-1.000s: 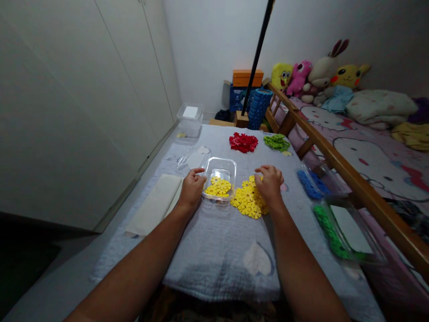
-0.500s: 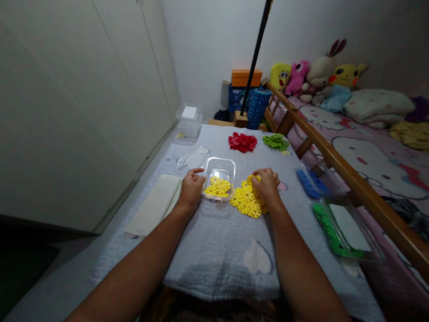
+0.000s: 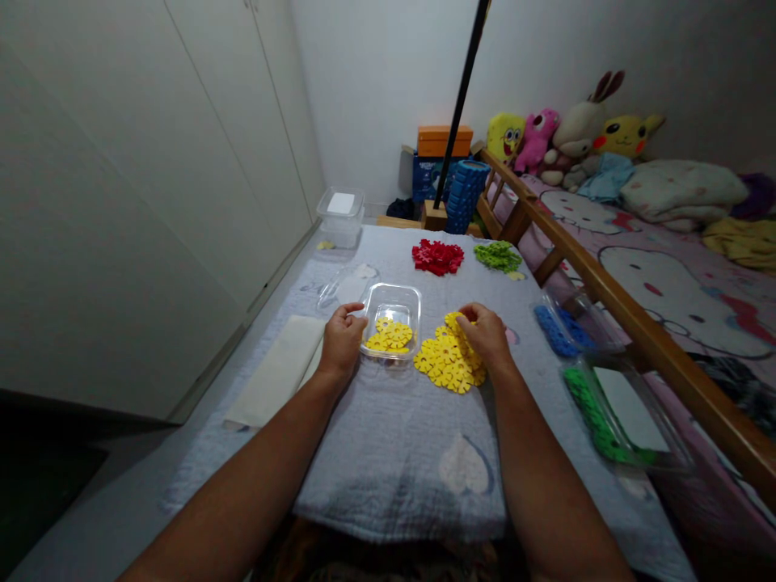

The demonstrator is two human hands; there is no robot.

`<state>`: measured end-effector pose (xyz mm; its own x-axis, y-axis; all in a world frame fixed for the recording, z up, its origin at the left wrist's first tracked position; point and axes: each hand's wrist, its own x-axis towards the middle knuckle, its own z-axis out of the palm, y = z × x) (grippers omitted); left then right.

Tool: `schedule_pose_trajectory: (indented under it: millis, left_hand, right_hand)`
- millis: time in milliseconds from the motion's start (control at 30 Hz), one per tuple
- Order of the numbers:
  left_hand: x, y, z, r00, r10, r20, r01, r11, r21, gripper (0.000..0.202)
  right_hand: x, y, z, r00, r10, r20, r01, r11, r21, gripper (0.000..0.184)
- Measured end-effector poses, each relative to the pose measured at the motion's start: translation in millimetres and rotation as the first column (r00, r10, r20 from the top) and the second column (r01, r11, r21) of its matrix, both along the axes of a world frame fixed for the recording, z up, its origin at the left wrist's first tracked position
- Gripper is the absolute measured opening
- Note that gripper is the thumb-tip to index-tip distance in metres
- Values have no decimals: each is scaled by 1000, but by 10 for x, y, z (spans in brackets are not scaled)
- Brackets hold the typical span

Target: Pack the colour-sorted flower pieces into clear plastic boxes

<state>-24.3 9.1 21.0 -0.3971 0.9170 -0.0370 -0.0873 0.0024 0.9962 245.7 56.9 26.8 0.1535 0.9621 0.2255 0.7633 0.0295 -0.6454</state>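
Observation:
My left hand (image 3: pixel 342 343) has its thumb and fingers closed on the left rim of a clear plastic box (image 3: pixel 393 293). In the bottom of that box lie several yellow snowflake discs (image 3: pixel 391 334). A heap of the same yellow discs (image 3: pixel 445 364) rests on the cloth to the box's right. Over the heap's upper right side, my right hand (image 3: pixel 487 333) pinches yellow snowflake discs between thumb and fingers. How many it holds is hidden.
Red pieces (image 3: pixel 437 257) and light green pieces (image 3: pixel 497 256) lie at the back. Boxes of blue pieces (image 3: pixel 563 330) and green pieces (image 3: pixel 591 416) stand along the right, by the wooden bed rail (image 3: pixel 643 323). A folded cream cloth (image 3: pixel 276 376) and a clear lid (image 3: pixel 345 287) are at left.
The box has shifted slightly left with my left hand. My right hand has stayed at the heap, its fingers moving a little over the yellow discs.

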Motion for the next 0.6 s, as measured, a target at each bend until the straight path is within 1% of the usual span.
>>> schedule_pose_trajectory:
  millis: [67,133,233,333,400,467,600]
  left_hand:
    - [2,-2,7,1000,-1,2,1,1000,-1,40]
    - [3,-3,11,1000,-2,-3,2,1000,0,40]
    - [5,-3,11,1000,-5,-7,5,1000,-4,41]
    - [6,-3,7,1000,-9,-6,9,1000,-2,41]
    - [3,-3,3,1000,-14,-9,14,1000,2,40]
    - [-1,-1,-4,1000,-15,-12,16,1000,3,39]
    - [-2,6,-19,1000,-14,-8,14,1000,0,40]
  right_hand:
    - [-3,-10,46,1000,0,-27,1,999,40,12]
    - [-22,-26,101,997,31,-75,-21,991,132,10]
    - [-118,-89,191,976,142,-163,-90,952,293,10]
    - [-297,-206,257,941,282,-187,-195,903,383,11]
    - [-435,-292,266,927,350,-132,-276,879,390,11]
    - [-562,-362,249,919,392,-44,-351,865,359,13]
    - [-713,-414,190,905,408,118,-425,864,271,14]
